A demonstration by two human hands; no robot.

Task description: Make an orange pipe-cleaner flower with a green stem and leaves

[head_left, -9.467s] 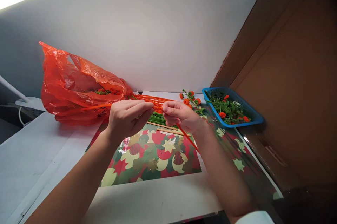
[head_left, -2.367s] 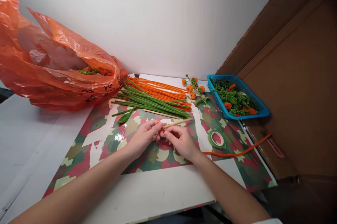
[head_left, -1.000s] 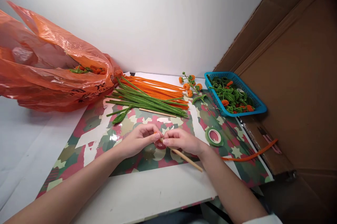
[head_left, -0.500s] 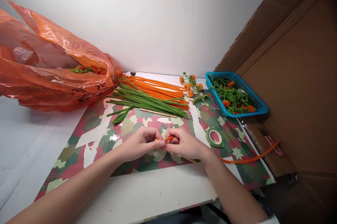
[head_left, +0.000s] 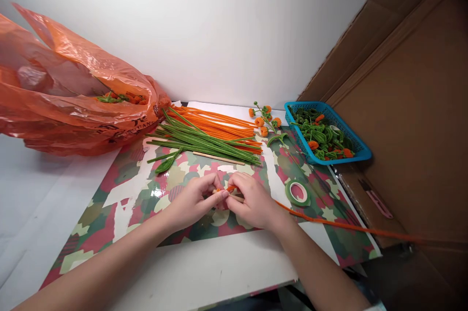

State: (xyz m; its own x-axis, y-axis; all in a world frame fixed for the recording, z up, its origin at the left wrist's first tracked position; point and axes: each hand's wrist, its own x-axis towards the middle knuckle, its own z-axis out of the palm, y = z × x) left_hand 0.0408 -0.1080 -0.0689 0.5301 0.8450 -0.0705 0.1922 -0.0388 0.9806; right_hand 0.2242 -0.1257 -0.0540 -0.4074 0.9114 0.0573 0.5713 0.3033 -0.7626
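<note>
Orange bag: over on the left, the plastic bag slumps beside the orange stems, near their left ends.
Loose stock: green stems lie across the orange ones; a leaf and a spare stick sit nearer the person.
Right side: a flower spray beside the blue basket, a tape roll near the right wrist, a pink cutter beyond.
Hidden part: fingertips mostly cover where strip and stick meet.
Left hand: pinched on the wooden stick near its end.
Right hand: clamped on the orange strip, fingertips close to the left's.
Stick: between the hands, lying sideways, right end slightly nearer the person.
Strip: trails rightward past the wrist and over the bench edge, far end blurred.
Bench: white, under a torn, patterned sheet.
Room: white wall behind, cardboard at right.
</note>
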